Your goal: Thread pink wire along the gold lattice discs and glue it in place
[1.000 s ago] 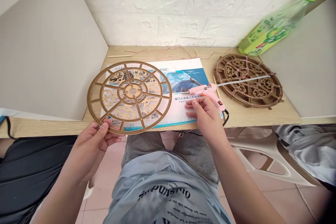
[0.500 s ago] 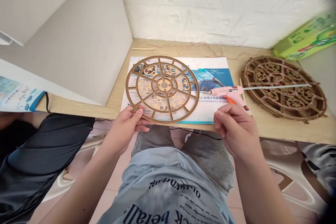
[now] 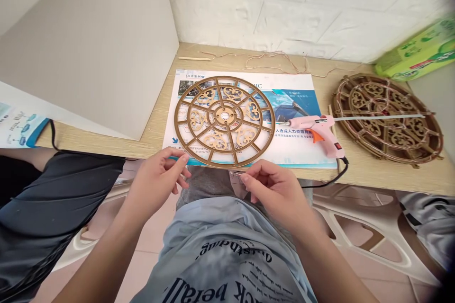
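A round gold lattice disc (image 3: 218, 116) with spokes and scrollwork lies flat on a printed sheet (image 3: 291, 157). Beside its lower left rim is my left hand (image 3: 158, 177), fingers loosely bent and apart, holding nothing I can see. My right hand (image 3: 272, 187) is at the table's front edge, just below the disc. Its thumb and forefinger are pinched together; a thin line shows at their tips, too small to name. To the right of the disc, a pink glue gun (image 3: 322, 128) with an orange trigger lies on the sheet, a long pale glue stick (image 3: 377, 117) reaching out behind it.
Several similar lattice discs, wound with copper-coloured wire (image 3: 398, 149), are stacked at right under the glue stick's end. Behind them is a green package (image 3: 415, 54). Thin loose wire (image 3: 280, 54) lies along the wall. A grey panel (image 3: 124, 57) stands at left; another person's leg (image 3: 53, 199) is beyond.
My left hand has let go of the disc's rim and moved slightly down and left. My right hand has moved left from beside the glue gun to below the disc.
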`<state>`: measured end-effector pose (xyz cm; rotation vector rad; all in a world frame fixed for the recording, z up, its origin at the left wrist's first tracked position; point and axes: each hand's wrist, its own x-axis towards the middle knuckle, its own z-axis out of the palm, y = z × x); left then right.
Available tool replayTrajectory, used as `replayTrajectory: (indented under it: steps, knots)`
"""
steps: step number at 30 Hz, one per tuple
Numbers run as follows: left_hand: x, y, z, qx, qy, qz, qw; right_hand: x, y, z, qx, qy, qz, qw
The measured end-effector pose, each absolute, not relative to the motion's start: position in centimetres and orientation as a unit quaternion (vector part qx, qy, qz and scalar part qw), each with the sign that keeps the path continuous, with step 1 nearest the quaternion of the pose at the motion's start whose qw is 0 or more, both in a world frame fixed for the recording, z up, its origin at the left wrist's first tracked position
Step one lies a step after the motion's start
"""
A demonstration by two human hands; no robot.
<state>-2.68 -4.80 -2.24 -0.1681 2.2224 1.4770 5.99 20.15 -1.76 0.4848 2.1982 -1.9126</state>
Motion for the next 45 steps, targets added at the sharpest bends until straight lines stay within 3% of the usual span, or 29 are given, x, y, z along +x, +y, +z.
replayTrajectory:
  steps: [6,12,14,16,17,19,22,31,34,39,45]
  knots:
    - [1.9,-2.4,-1.6,0.270,0.831,0.454,0.172,7.5,17.9,-0.7,0.149,0.774,-0.610,0.085]
    - [1.6,-0.2,-3.0,0.314,0.809,0.470,0.164,8.3,20.1,0.2,0.127,0.775,-0.610,0.107]
    - [1.2,-0.4,-3.3,0.278,0.802,0.494,0.189,8.1,23.5,0.7,0.160,0.819,-0.549,0.042]
    - [1.1,-1.0,-3.6,0.219,0.782,0.528,0.247,7.2,27.8,1.3,0.267,0.863,-0.409,-0.131]
    - [1.1,-1.4,-4.0,0.182,0.763,0.550,0.285,6.6,29.9,1.5,0.312,0.873,-0.331,-0.173]
    - [1.2,-2.3,-4.9,0.113,0.706,0.605,0.352,5.3,33.5,1.6,0.342,0.902,-0.230,-0.130]
    - [1.1,-3.0,-6.5,0.049,0.610,0.681,0.403,3.4,36.1,1.1,0.344,0.917,-0.200,-0.029]
    - [0.1,0.2,-6.6,-0.149,0.586,0.704,0.374,2.2,35.8,1.3,0.318,0.918,-0.224,0.077]
    - [0.0,0.4,-6.4,-0.160,0.580,0.708,0.371,2.3,36.2,0.8,0.329,0.913,-0.233,0.063]
    - [-0.1,0.4,-6.0,-0.167,0.562,0.711,0.388,2.8,36.8,0.0,0.316,0.848,-0.423,-0.038]
    - [-0.1,0.5,-5.4,-0.175,0.564,0.700,0.401,3.5,36.8,1.0,0.264,0.766,-0.586,0.024]
